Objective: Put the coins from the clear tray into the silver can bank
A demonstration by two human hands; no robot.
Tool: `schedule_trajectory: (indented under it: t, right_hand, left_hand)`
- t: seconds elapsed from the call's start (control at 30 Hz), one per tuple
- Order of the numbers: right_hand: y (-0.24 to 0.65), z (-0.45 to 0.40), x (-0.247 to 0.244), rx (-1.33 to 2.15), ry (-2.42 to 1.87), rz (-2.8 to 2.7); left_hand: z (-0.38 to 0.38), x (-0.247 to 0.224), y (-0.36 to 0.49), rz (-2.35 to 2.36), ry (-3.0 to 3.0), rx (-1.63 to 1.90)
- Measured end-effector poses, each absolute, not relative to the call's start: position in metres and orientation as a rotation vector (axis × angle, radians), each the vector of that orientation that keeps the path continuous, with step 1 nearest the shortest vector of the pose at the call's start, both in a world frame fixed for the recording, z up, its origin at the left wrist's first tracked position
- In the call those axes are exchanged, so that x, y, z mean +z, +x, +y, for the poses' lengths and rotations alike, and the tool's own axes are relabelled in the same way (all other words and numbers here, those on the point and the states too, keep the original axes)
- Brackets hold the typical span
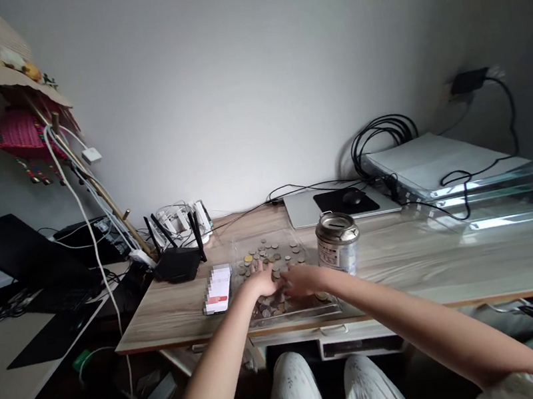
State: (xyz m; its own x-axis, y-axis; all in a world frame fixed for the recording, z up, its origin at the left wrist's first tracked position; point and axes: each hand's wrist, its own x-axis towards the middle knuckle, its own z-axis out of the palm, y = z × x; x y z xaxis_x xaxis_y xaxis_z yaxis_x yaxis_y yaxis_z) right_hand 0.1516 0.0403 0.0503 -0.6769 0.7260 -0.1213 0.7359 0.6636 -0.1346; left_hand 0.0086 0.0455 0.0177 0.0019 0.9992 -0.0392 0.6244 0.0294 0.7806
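Many loose coins [277, 257] lie spread over a clear plastic sheet or tray [315, 313] near the desk's front edge. My left hand [262, 281] is low over the coins with its fingers apart, touching or just above them. Close beside it, my right hand [302, 280] reaches in from the right with its fingers bent together at the coins; what they hold, if anything, is hidden. A metal coin tin [338, 243] with a slot in its lid stands upright to the right of the sheet. Left of the coins lies a phone [218, 289] with its screen lit.
A black router [178, 262] with antennas stands at the left of the desk [459, 263]. Behind the tin are a grey board [299, 208] and a black mouse [353, 196]. Stacked clear-sided panels [452, 160] and coiled black cable [382, 130] occupy the right. A laptop [17, 259] is far left.
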Motion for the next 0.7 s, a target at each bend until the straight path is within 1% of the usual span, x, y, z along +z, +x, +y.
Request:
schedule_trajectory:
  t: [0.1, 0.17, 0.3, 0.4, 0.5, 0.7]
  right_hand:
    - [0.153, 0.04, 0.046, -0.37, 1.055, 2.763]
    - [0.158, 0.04, 0.049, -0.486, 0.894, 2.759]
    - [0.16, 0.048, 0.051, -0.543, 0.823, 2.692]
    - [0.156, 0.055, 0.048, -0.573, 0.718, 2.636]
    - [0.155, 0.058, 0.045, -0.535, 0.652, 2.675]
    - [0.17, 0.056, 0.037, -0.6, 0.82, 2.646]
  left_hand:
    - [0.035, 0.021, 0.002, 1.586, 2.019, 0.194]
    - [0.027, 0.025, -0.002, 1.53, 2.203, -0.005]
    - [0.019, 0.032, -0.011, 1.578, 2.206, -0.09]
    - [0.016, 0.032, -0.016, 1.466, 2.148, -0.15]
    - [0.011, 0.029, -0.016, 1.395, 2.197, -0.097]
    - [0.006, 0.024, -0.014, 1.392, 2.266, -0.053]
